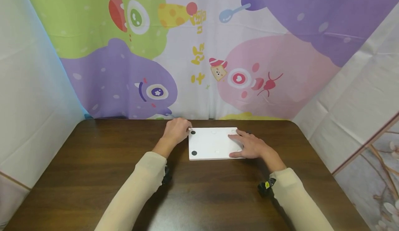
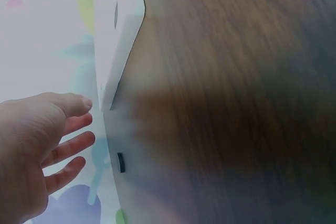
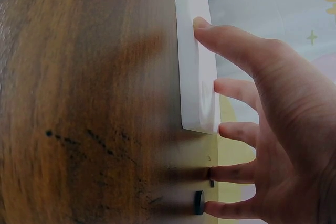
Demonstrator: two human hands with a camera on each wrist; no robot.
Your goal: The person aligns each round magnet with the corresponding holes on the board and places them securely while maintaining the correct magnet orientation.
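Note:
A white rectangular board [image 1: 215,142] lies flat on the table, with shallow round recesses in its face. Two black discs [image 1: 194,153] sit at its left corners. My left hand [image 1: 177,131] is at the board's far left corner; in the left wrist view its thumb is near that corner and its fingers are loosely bent, with nothing visible between them. My right hand [image 1: 250,145] spreads over the board's right end, its thumb resting on the face. Beyond that end, a loose black disc [image 3: 199,203] stands by its outermost fingertip in the right wrist view.
Another black piece [image 2: 121,162] lies on the table beyond the board's left end, near the back edge. The dark wooden table [image 1: 199,196] extends toward me. A cartoon-printed curtain [image 1: 199,103] hangs behind it, with pale cloth walls [image 1: 28,96] at the sides.

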